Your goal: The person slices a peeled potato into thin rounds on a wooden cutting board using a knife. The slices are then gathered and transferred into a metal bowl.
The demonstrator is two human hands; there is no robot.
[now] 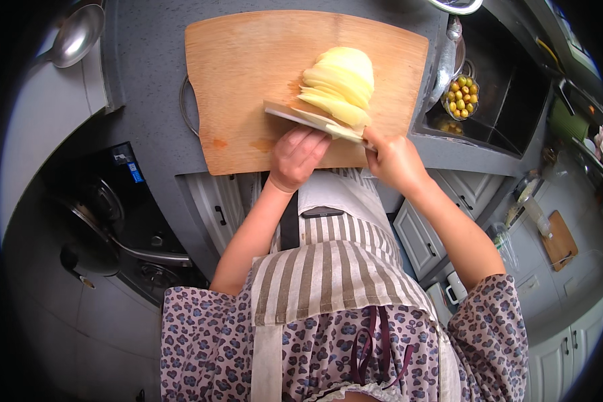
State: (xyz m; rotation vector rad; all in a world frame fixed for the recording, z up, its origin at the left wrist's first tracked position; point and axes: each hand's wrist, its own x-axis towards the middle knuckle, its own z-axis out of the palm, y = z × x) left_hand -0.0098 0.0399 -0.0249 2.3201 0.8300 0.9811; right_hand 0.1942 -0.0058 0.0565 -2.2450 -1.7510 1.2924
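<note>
My right hand grips the handle of a kitchen knife, its wide blade slanting across the wooden cutting board. Pale yellow slices, apparently of peeled potato, lie fanned in an overlapping stack just beyond the blade. A few thin slices lean on or cling to the blade's far face. On the near side of the knife, my left hand has its fingers bent together close against the blade. Whatever may be beneath those fingers is hidden.
A dark sink lies to the right, with a glass bowl of small green-brown fruits and a long silvery object by its left edge. At left are a gas hob, a wok and a metal ladle.
</note>
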